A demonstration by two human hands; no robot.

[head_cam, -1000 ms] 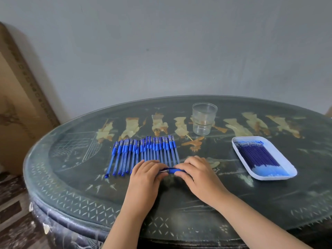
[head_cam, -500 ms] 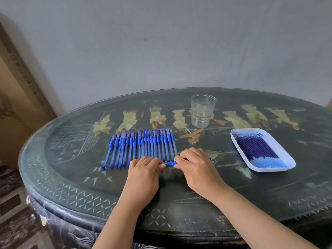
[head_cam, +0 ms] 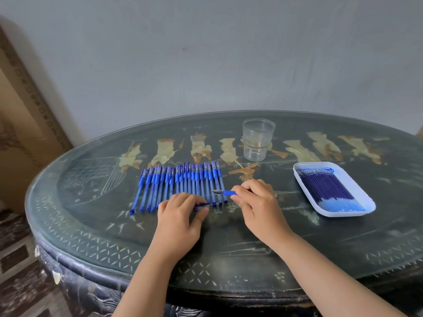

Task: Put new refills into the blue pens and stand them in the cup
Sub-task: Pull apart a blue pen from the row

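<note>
Head view: a thin blue plastic pen barrel [head_cam: 204,204] is gripped by the left hand [head_cam: 180,221], its pointed tip piece [head_cam: 226,192] pinched by the right hand [head_cam: 258,204], over the row of blue pens [head_cam: 183,181]. Both pieces should be kept level so nothing is dropped.

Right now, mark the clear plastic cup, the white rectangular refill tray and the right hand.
clear plastic cup [head_cam: 256,143]: head view, its side wall.
white rectangular refill tray [head_cam: 357,186]: head view, its right rim.
right hand [head_cam: 258,204]: head view, back of the hand.
</note>
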